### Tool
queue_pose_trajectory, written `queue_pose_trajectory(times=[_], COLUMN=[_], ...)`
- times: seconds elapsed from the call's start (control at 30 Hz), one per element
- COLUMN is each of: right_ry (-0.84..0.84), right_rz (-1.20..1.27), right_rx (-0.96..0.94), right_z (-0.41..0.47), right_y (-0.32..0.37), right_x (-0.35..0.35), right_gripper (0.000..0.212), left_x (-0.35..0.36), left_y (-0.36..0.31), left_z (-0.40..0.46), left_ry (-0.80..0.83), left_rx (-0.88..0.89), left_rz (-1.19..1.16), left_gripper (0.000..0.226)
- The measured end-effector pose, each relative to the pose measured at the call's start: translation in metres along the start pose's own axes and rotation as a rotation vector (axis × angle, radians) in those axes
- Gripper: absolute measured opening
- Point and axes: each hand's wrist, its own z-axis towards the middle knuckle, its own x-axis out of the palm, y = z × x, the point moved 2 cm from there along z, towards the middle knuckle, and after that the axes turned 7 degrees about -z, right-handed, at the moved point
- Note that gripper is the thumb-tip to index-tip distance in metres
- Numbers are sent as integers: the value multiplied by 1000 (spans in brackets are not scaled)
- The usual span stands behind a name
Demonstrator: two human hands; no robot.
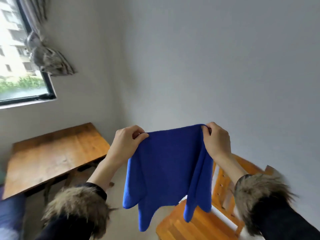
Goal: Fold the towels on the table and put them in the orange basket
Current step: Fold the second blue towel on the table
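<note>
Both corners of the blue towel (pixel 170 163) are pinched, my left hand (pixel 127 142) and right hand (pixel 217 141) raising it midair, between wooden worktop (pixel 52 153) left and slatted orange chair (pixel 199 222) beneath.

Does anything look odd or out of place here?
Nothing looks damaged or spilled. The blue towel hangs in the air, pinched at its top corners by the left hand and right hand, its lower edge uneven.

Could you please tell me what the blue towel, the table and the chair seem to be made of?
Blue towel: soft, matte, probably microfibre or fleece; it drapes limply in folds. Table: wood with an amber, slightly glossy finish; grain shows. Chair: orange-toned slatted wood, apparently varnished.
</note>
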Motion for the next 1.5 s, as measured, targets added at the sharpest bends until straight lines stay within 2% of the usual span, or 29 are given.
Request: queue_pose_trajectory(times=[0.17,0.3,0.43,0.63,0.83,1.0,1.23,1.37,1.5], right_ry=[33,95,173,289,262,333,482,585,642], right_rz=[-15,-63,-52,-18,53,122,107,73,37], right_rx=[-160,-211,-240,-286,-313,-267,-303,-300,-287], right_z=[6,5,8,21,62,93,118,132,148], right_y=[111,176,216,261,304,330,342,356,376], right_x=[110,187,255,367,459,531,617,678,750], right_gripper=[19,23,22,24,23,25,20,28,20], left_x=[-112,-177,-226,-278,-309,-321,-324,-335,-349], left_y=[83,126,175,261,331,391,483,547,623], left_z=[6,3,5,19,61,94,122,146,176], left_ry=[-215,-334,-463,-567,-686,-716,-662,-601,-563], left_rx=[-65,-104,-146,-268,-336,-459,-645,-733,-791], left_rz=[151,203,219,316,359,369,310,316,308], left_gripper=[10,11,18,13,10,9,9,9,9])
